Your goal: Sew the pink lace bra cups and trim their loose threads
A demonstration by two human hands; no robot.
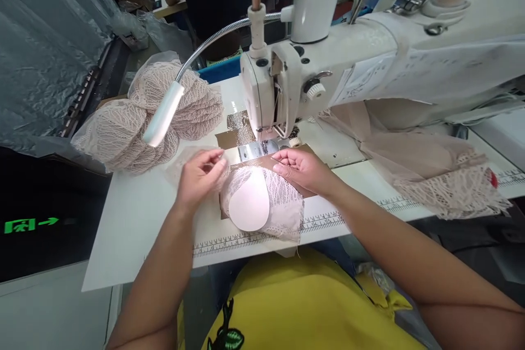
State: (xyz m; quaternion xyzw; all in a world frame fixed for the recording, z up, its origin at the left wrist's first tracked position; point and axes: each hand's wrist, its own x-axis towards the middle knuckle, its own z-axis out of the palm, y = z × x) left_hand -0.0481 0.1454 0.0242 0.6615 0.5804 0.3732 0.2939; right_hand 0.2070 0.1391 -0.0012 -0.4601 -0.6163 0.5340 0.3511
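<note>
On the table below the sewing machine (270, 93) lies a piece of pale lace fabric (286, 202). A smooth white teardrop-shaped piece (249, 205) rests on top of it. My left hand (200, 178) is closed at the lace's upper left, thumb and forefinger pinching its sheer edge. Right of the presser foot area, my right hand (301, 169) has its fingertips pressed together just above the lace. Anything in that pinch is too small to make out. A bright metal plate (252, 151) lies between the two hands.
Stacked lace pieces (159, 109) lie at the left, beneath a lamp (164, 115) on a bendable neck. More sheer and lace fabric (435, 175) spreads at the right. A printed ruler (229, 245) runs along the table's front edge. Another person (200, 0) sits beyond.
</note>
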